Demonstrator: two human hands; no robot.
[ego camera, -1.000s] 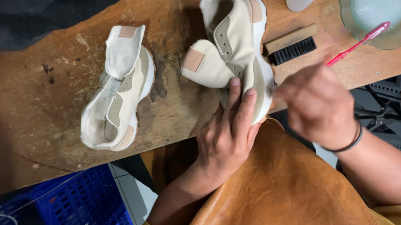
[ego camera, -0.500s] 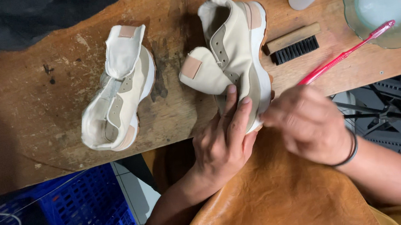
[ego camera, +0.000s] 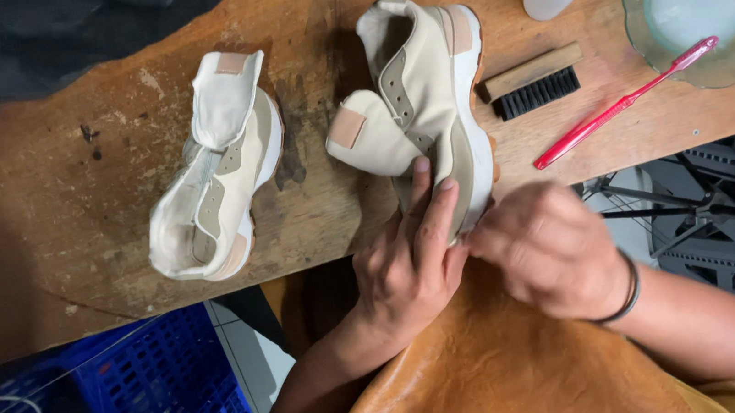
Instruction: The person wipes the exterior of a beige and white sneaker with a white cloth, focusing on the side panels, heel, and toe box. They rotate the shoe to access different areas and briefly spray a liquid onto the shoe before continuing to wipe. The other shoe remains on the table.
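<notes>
The cream sneaker (ego camera: pixel 430 107) lay on its side at the near edge of the wooden counter (ego camera: pixel 105 172), its toe overhanging toward the person's lap; the left hand (ego camera: pixel 411 261) pressed flat against the toe with fingers extended, a steadying grip on the shoe rather than a closed one; the right hand (ego camera: pixel 550 250) was curled in a fist at the sole's edge, touching the shoe, though whether it pinched anything small could not be told.

The likeliest trouble seemed to be the shoe sliding off the counter's edge, since so little of it rested on the wood and only a flat palm held it; a hard push from the right hand could have tipped it onto the tan leather apron (ego camera: pixel 498 376). The red toothbrush (ego camera: pixel 623 103) lay with its head propped on the rim of the glass bowl (ego camera: pixel 721 74) of cloudy liquid; a knock from a returning arm might have flicked it off or slopped the bowl toward the wooden brush (ego camera: pixel 533 81).

Half a second earlier the right hand had held the red toothbrush over the sole; now the brush lay set down well apart from it, and the right hand had closed in on the toe beside the left; the second sneaker (ego camera: pixel 216 173) had not moved.
</notes>
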